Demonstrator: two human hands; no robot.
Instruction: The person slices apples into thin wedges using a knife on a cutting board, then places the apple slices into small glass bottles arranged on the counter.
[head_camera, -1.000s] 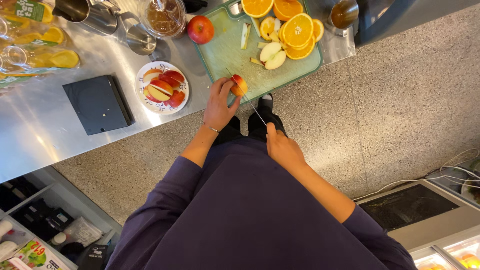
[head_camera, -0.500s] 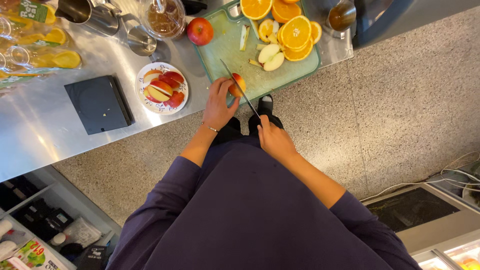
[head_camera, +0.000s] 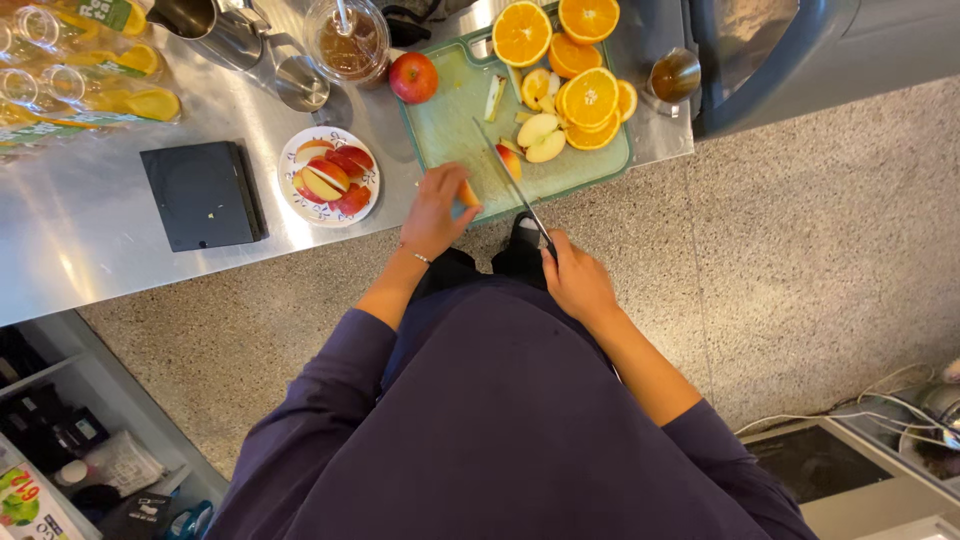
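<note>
Steel desk (head_camera: 90, 240): long, brushed metal, carrying everything listed below, above a speckled floor (head_camera: 800, 250).

Green cutting board (head_camera: 450, 125): lies at the desk's near edge. Holds orange halves and slices (head_camera: 590, 98) heaped at its right end, pale apple wedges (head_camera: 538, 130) just beside them, and one thin sliver of apple near the middle.

Black flat box (head_camera: 203, 193): left of the plate, apart from it.

Patterned plate (head_camera: 290, 160): round, just left of the board. Holds a fan of red-skinned apple slices (head_camera: 335, 175).

Clear plastic cup (head_camera: 350, 45): behind the plate, holds a brown drink and a straw.

Metal jug (head_camera: 205, 25) and small metal cup (head_camera: 303, 83): far side of the desk; contents cannot be made out.

Whole red apple (head_camera: 413, 77): at the board's far left corner, touching nothing else.

Left hand (head_camera: 437, 208): fingers closed on an apple piece (head_camera: 468, 193), pinning it to the board's near edge.

Right hand (head_camera: 575, 280): clamped round the handle of a kitchen knife (head_camera: 510, 180), blade slanting up across the board, just right of the held piece. A second red piece (head_camera: 509, 160) lies, as far as the view allows, on the blade's other side.

Change from half a second before: the knife has swung from over the held piece to the right of it, and the red piece now lies separate.
</note>
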